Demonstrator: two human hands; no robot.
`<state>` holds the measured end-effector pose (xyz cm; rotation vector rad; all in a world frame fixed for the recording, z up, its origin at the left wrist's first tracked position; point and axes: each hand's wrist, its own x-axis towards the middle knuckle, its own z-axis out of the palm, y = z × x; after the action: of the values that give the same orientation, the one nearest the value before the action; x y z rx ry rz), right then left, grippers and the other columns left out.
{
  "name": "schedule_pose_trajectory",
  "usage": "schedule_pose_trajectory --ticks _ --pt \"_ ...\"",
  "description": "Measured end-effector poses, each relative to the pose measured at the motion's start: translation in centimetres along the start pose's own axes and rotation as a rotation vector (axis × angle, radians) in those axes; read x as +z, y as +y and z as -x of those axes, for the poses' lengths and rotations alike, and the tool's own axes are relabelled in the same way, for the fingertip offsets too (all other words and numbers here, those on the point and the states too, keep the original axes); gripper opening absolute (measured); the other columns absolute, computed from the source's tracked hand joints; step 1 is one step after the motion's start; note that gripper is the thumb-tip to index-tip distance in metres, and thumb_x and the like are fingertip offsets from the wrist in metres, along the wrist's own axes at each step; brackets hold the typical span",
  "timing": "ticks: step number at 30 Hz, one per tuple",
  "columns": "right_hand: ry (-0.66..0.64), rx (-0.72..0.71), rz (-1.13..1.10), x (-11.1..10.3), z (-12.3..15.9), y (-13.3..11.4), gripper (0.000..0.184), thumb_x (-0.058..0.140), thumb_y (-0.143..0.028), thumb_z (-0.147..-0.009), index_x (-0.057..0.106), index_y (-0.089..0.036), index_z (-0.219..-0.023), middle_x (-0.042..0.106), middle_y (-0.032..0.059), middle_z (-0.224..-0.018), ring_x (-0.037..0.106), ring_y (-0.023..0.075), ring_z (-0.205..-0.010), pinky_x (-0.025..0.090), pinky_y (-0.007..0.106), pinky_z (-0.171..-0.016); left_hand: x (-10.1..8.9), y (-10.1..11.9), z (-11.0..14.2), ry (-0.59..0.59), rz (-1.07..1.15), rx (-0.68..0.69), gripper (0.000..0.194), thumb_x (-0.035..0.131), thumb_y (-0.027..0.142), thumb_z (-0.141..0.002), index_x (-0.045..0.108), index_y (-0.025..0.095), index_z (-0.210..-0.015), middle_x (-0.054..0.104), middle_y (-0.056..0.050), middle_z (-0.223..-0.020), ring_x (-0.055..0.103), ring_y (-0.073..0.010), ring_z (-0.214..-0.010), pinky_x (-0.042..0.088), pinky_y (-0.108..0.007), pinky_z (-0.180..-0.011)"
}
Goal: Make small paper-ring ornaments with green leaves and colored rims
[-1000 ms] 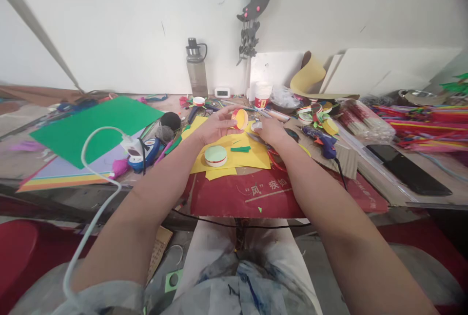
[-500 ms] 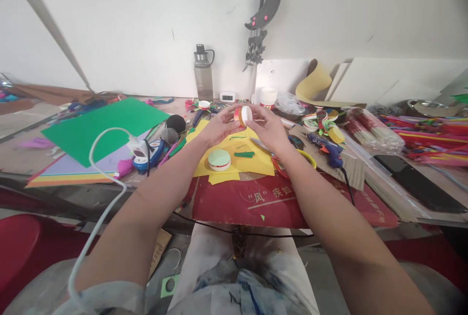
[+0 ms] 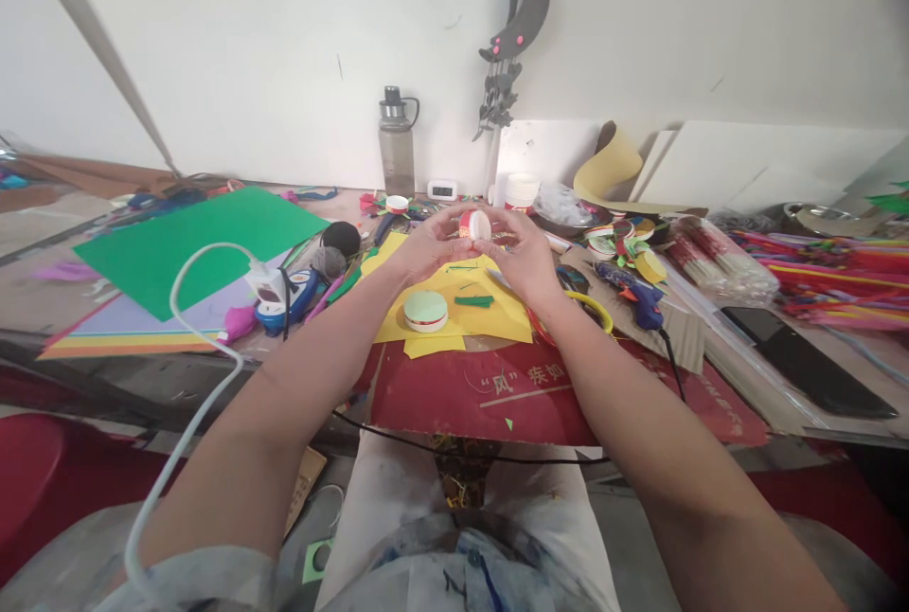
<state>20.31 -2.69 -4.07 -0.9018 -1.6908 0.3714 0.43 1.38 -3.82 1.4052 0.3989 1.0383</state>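
We look down at a craft table, where our left hand (image 3: 424,250) and right hand (image 3: 529,260) meet, their fingertips gripping a short red-and-white paper cup piece (image 3: 474,226) from either side. It is raised above yellow paper (image 3: 493,330), its white round face tilted towards the right hand. On that paper, nearer to us, lie a round piece with a pale green top (image 3: 426,305) and dark green strips (image 3: 474,301). Right of our hands rests a blue glue gun (image 3: 645,307); behind stands a grey bottle (image 3: 398,155).
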Motion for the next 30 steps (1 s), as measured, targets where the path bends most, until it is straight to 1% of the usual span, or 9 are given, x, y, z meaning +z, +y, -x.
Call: schedule_pose_trajectory --ticks 4,7,10,12,17,20,22,26,30 --pt "-0.003 0.014 -0.04 0.19 0.04 0.21 0.049 0.084 -0.042 -0.086 0.074 -0.028 -0.133 0.074 0.0093 -0.136 0.075 0.0261 -0.106 0.066 0.048 -0.096 -0.5 -0.19 0.09 -0.034 -0.011 0.015 0.068 0.102 0.036 -0.067 0.077 0.031 -0.13 0.066 -0.009 -0.151 0.071 -0.0262 -0.124 0.061 -0.043 -0.104" --pt "-0.005 -0.01 -0.007 0.2 0.16 0.14 0.046 0.082 -0.043 -0.089 0.075 -0.027 -0.132 0.075 0.0096 -0.132 0.075 0.0261 -0.108 0.064 0.05 -0.102 -0.75 -0.32 0.09 -0.056 -0.003 0.004 0.069 0.101 0.037 -0.068 0.076 0.033 -0.132 0.068 -0.009 -0.15 0.071 -0.0266 -0.126 0.061 -0.042 -0.104" --pt "0.002 0.014 0.045 0.24 0.27 0.12 0.045 0.083 -0.043 -0.088 0.076 -0.027 -0.129 0.074 0.0106 -0.134 0.074 0.0264 -0.106 0.065 0.049 -0.096 -0.73 -0.34 0.07 -0.053 0.0 -0.016 0.072 0.102 0.038 -0.066 0.075 0.032 -0.132 0.071 -0.01 -0.146 0.072 -0.0285 -0.125 0.062 -0.044 -0.103" --pt "0.02 0.043 0.039 0.31 0.26 0.16 0.046 0.085 -0.046 -0.085 0.077 -0.025 -0.125 0.075 0.0116 -0.129 0.074 0.0265 -0.103 0.065 0.047 -0.089 -0.68 -0.32 0.08 -0.052 0.003 -0.025 0.071 0.103 0.038 -0.065 0.075 0.03 -0.13 0.073 -0.011 -0.143 0.074 -0.0282 -0.122 0.063 -0.044 -0.101" --pt "-0.008 0.13 -0.045 0.42 0.09 0.1 0.055 0.088 -0.064 -0.076 0.073 -0.023 -0.111 0.077 0.0097 -0.113 0.072 0.0249 -0.093 0.063 0.043 -0.079 -0.86 -0.27 0.16 -0.041 -0.004 -0.056 0.072 0.104 0.038 -0.062 0.077 0.028 -0.128 0.076 -0.011 -0.135 0.077 -0.022 -0.107 0.065 -0.038 -0.095" --pt "-0.032 0.186 -0.093 0.48 -0.02 0.2 0.061 0.09 -0.069 -0.069 0.068 -0.024 -0.102 0.078 0.007 -0.103 0.07 0.0235 -0.088 0.061 0.041 -0.076 -1.06 -0.24 0.18 -0.038 -0.02 -0.094 0.071 0.104 0.039 -0.061 0.078 0.026 -0.127 0.078 -0.011 -0.129 0.077 -0.0181 -0.099 0.065 -0.035 -0.092" --pt "-0.035 0.205 -0.131 0.52 -0.1 0.4 0.064 0.091 -0.071 -0.065 0.065 -0.024 -0.099 0.077 0.0049 -0.099 0.069 0.0224 -0.087 0.06 0.04 -0.078 -1.03 -0.2 0.21 -0.033 -0.019 -0.109 0.072 0.104 0.04 -0.06 0.079 0.026 -0.125 0.078 -0.01 -0.126 0.076 -0.0168 -0.096 0.065 -0.034 -0.09" --pt "-0.06 0.212 -0.219 0.5 -0.25 0.77 0.067 0.093 -0.071 -0.062 0.064 -0.024 -0.099 0.077 0.0041 -0.1 0.07 0.0211 -0.09 0.059 0.041 -0.087 -0.65 -0.07 0.39 -0.008 -0.053 -0.089 0.075 0.104 0.042 -0.059 0.079 0.026 -0.128 0.076 -0.011 -0.132 0.076 -0.0212 -0.104 0.063 -0.038 -0.094" --pt "-0.068 0.246 -0.255 0.41 -0.26 0.78 0.068 0.095 -0.069 -0.058 0.068 -0.023 -0.099 0.079 0.0053 -0.1 0.071 0.0228 -0.091 0.059 0.043 -0.089 -0.57 0.05 0.53 -0.045 -0.15 -0.098 0.076 0.102 0.032 -0.061 0.077 0.025 -0.133 0.076 -0.012 -0.135 0.074 -0.0262 -0.118 0.06 -0.04 -0.102"
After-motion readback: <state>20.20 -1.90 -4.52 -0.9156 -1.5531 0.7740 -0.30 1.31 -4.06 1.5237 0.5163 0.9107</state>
